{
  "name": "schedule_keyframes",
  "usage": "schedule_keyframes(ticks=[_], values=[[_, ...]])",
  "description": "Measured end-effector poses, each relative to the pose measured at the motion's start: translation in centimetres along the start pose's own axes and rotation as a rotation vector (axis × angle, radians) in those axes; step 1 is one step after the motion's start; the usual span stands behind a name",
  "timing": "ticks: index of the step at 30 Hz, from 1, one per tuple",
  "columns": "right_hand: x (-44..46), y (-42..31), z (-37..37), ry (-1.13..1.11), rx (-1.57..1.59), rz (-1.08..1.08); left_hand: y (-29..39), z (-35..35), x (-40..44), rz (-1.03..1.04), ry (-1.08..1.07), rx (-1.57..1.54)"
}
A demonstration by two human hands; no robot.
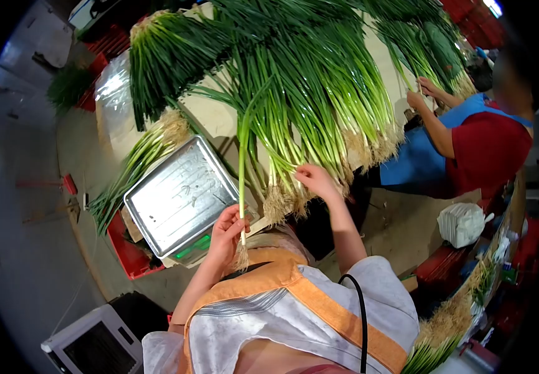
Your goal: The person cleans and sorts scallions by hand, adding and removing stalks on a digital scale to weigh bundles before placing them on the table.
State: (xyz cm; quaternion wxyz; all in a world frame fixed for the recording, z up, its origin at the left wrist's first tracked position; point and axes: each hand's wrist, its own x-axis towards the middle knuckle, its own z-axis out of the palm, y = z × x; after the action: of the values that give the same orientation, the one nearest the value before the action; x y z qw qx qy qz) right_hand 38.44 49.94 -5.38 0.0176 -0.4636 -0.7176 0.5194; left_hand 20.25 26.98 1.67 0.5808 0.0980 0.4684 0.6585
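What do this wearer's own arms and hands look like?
The left hand and right hand are bare, without gloves. Short, loose, pale grey sleeves leave the forearms uncovered. An orange strap crosses the matching top, and a black cable curves beside the right sleeve.

Left hand (pixel 227 234) just right of metal tray (pixel 179 196), pinching single green onion (pixel 243 168) near root end. Right hand (pixel 317 181) farther right of tray, touching green onion spread (pixel 319 93) beyond and right of tray. Smaller bunch (pixel 139 161) beside tray's far-left edge. Co-worker (pixel 487 149) well right of tray.
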Motion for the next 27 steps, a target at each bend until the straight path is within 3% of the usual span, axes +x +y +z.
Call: schedule_keyframes(ticks=[1, 2, 5, 6, 9, 10, 15, 19, 24, 27], values=[[2.2, 1.0, 1.8, 0.111, -0.16, -0.093, -0.1, 0.2, 0.1, -0.001, -0.005, -0.004], [2.6, -1.4, 2.0, 0.13, -0.327, -0.093, -0.1, 0.4, 0.2, 0.008, -0.017, 0.011], [7.3, 1.8, 5.8, 0.208, -0.665, -0.195, 0.1, 0.9, 0.1, 0.043, -0.021, 0.032], [7.8, 1.6, 5.7, 0.098, -0.726, -0.168, 0.1, 1.0, 0.1, 0.056, -0.011, 0.026], [5.3, -2.1, 3.6, 0.011, -0.53, -0.037, 0.1, 0.5, -0.2, 0.094, 0.037, 0.003], [4.8, -1.0, 4.4, 0.204, -0.25, -0.021, -0.2, -0.2, -0.3, 0.096, 0.054, 0.007], [2.0, 0.0, 3.4, 0.266, 0.677, -0.098, 0.3, -1.1, -0.7, 0.081, 0.11, 0.08], [1.5, -0.6, 3.5, 0.142, 1.016, 0.011, 0.1, -1.3, -0.5, 0.086, 0.086, 0.116], [0.5, -1.9, 4.5, 0.071, 1.155, 0.007, 0.1, -0.5, -0.1, 0.075, 0.072, 0.114], [0.4, -1.7, 5.2, 0.209, 0.806, 0.005, 0.0, -0.4, 0.2, 0.05, 0.066, 0.097]])
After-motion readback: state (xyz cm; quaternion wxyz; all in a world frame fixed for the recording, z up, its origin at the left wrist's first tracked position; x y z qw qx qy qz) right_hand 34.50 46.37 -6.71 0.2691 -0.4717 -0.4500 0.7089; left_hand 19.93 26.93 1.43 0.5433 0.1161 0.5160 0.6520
